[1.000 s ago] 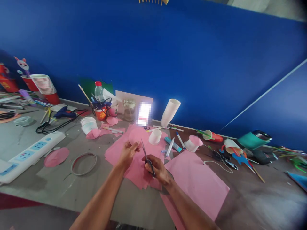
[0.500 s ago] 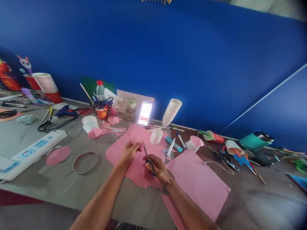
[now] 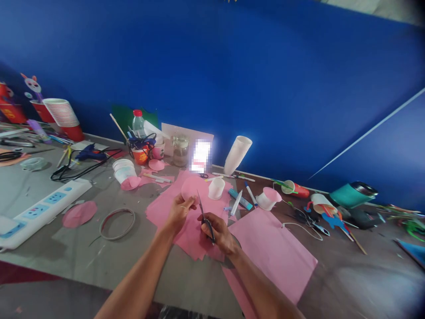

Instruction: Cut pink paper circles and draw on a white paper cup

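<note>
My left hand [image 3: 177,214] pinches a small round piece of pink paper [image 3: 189,189] and holds it up over a pile of pink sheets [image 3: 166,206]. My right hand [image 3: 217,231] grips a pair of dark scissors [image 3: 203,215] whose blades point up at the right edge of the pink round piece. Both hands hover above the grey table, close together. A white paper cup [image 3: 216,188] stands just beyond the scissors' tip.
A large pink sheet [image 3: 275,252] lies to the right. A white power strip [image 3: 43,206], a wire ring [image 3: 117,218] and a pink disc [image 3: 79,214] lie to the left. Cups, markers, a glue gun [image 3: 88,153], a stack of white cups [image 3: 237,155] and a teal mug [image 3: 353,193] crowd the back.
The hands keep their hold on the paper and scissors, almost still. Only the view shifts slightly.
</note>
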Tool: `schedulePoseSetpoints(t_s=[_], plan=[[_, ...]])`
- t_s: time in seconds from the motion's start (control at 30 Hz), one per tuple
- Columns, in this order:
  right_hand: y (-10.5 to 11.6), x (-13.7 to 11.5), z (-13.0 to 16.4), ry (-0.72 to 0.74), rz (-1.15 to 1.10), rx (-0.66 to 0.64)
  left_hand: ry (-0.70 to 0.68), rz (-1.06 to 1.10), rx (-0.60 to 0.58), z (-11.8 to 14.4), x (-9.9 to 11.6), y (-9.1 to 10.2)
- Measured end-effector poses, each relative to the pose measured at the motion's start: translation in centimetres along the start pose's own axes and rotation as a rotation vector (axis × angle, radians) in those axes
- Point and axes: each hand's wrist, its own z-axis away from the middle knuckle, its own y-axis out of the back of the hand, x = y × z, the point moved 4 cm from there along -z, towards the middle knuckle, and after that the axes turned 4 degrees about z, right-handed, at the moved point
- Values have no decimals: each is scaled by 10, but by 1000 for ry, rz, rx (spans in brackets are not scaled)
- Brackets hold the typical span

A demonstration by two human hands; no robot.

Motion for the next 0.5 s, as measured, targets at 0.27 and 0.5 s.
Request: schedulePoseSetpoints(t_s=[0.27, 0.5], plan=[[-2, -4, 0, -14, -21, 2, 16, 9, 15, 3, 7, -7], [-2, 0, 0, -18, -45, 14, 49, 44, 28, 6, 12, -11]])
